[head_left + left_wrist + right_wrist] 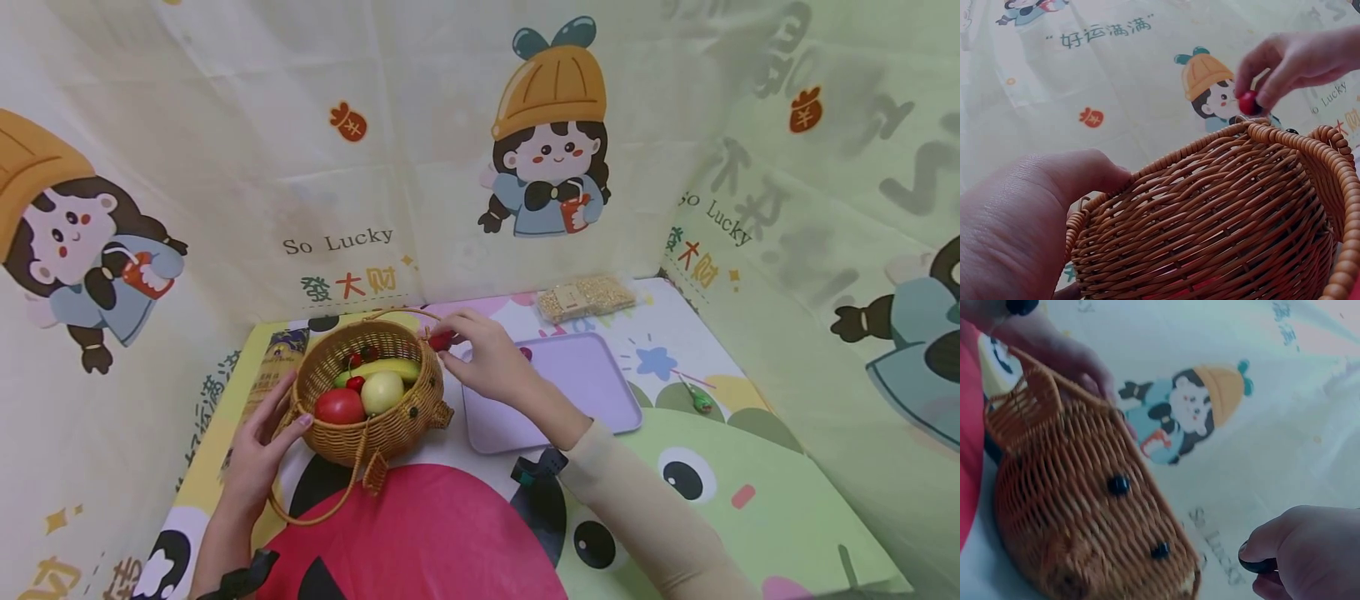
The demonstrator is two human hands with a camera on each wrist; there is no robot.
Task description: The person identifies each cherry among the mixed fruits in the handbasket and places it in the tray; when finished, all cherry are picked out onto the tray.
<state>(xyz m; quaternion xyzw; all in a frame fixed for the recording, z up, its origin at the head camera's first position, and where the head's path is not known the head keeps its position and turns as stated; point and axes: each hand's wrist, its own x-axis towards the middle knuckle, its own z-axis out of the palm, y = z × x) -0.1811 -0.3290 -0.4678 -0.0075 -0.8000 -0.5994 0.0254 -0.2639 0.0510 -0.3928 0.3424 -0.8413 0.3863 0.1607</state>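
The right hand (491, 360) pinches a small red fruit (441, 339) at the wicker basket's (390, 433) two-o'clock rim. The left hand (258, 450), fingers relaxed, touches the basket at eight o'clock — tomato (339, 406), banana (382, 367) inside. Lilac tray (592, 392) lies just beside, at three o'clock.

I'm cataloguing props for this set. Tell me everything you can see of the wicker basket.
The basket is round, woven of brown wicker, shaped like an animal with two black bead eyes and a small snout. A loop handle hangs down in front, another rises behind. It stands upright on the printed mat, left of the purple tray, holding a banana, a tomato, a pale fruit and cherries. The left hand touches its side; the right hand pinches a small red fruit at the rim.
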